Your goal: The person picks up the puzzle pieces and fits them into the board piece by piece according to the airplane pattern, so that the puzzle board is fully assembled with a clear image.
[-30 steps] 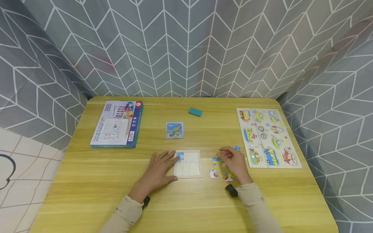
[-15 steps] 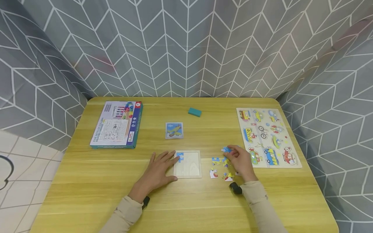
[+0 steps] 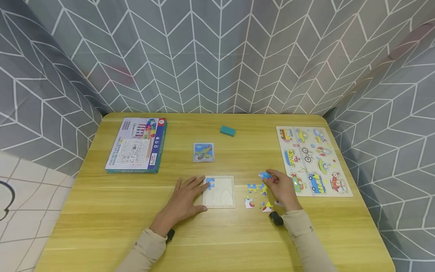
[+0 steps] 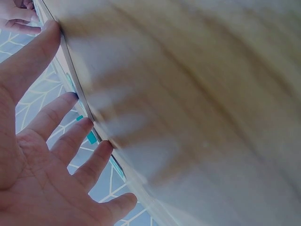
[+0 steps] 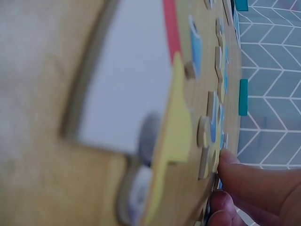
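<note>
My left hand (image 3: 185, 200) lies spread at the left side of a square wooden puzzle tray (image 3: 234, 192), fingertips on its rim. In the left wrist view its fingers (image 4: 42, 117) are extended along the tray edge. One blue jigsaw piece (image 3: 210, 183) sits in the tray's upper left corner, beside the index fingertip. Right of the tray, my right hand (image 3: 282, 189) pinches another blue jigsaw piece (image 3: 265, 175) between thumb and fingers. Several loose pieces lie below it, among them a white and red one (image 3: 249, 203); a close white and yellow piece (image 5: 127, 80) fills much of the right wrist view.
A picture card with a yellow plane (image 3: 203, 152) lies beyond the tray, and a teal block (image 3: 227, 131) farther back. At the left is a beaded-boxes carton (image 3: 136, 145). A vehicle puzzle board (image 3: 307, 185) lies close to the right hand. Grey patterned curtains (image 3: 217, 56) enclose the table.
My right hand has shifted right and slightly back from over the loose pieces and now holds a blue piece. It has barely moved in the last half second. The left hand stays put.
</note>
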`<control>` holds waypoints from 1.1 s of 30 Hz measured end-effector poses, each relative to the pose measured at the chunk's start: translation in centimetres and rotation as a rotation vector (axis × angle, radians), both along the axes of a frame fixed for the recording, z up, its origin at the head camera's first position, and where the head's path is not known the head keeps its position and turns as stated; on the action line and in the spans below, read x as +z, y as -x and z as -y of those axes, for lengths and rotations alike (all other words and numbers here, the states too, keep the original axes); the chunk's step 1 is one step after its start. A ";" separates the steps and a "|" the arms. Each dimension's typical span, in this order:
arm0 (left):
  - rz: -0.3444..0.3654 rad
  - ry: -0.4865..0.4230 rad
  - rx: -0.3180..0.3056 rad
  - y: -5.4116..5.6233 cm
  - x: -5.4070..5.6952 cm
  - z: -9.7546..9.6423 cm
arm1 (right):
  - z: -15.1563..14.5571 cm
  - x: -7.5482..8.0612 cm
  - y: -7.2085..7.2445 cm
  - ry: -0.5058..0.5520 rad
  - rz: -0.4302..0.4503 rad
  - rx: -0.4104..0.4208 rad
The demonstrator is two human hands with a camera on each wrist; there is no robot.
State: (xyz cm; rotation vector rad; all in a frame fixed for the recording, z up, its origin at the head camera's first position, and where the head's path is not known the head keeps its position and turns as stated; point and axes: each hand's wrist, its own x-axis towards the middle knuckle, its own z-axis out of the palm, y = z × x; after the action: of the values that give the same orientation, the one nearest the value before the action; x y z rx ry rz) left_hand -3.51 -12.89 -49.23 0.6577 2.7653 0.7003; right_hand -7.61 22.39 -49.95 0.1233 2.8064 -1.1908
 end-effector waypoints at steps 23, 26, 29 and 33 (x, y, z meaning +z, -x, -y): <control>0.006 -0.002 0.001 0.0 -0.2 0.2 | 0.2 0.2 0.3 -0.068 -0.006 -0.043; 0.003 0.000 -0.002 0.0 -0.2 0.2 | 0.4 0.3 0.2 -0.058 -0.001 -0.057; 0.001 -0.001 -0.004 0.0 -0.2 0.2 | 0.4 0.4 0.2 -0.046 0.011 -0.064; 0.003 -0.013 -0.005 0.0 -0.1 0.2 | 0.5 0.4 0.1 -0.030 0.018 -0.065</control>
State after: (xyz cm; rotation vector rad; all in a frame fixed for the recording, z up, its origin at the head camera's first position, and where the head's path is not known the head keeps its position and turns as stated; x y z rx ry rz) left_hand -3.53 -13.13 -49.33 0.6650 2.7575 0.7182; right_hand -7.72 21.87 -49.56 0.2273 2.8257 -1.1546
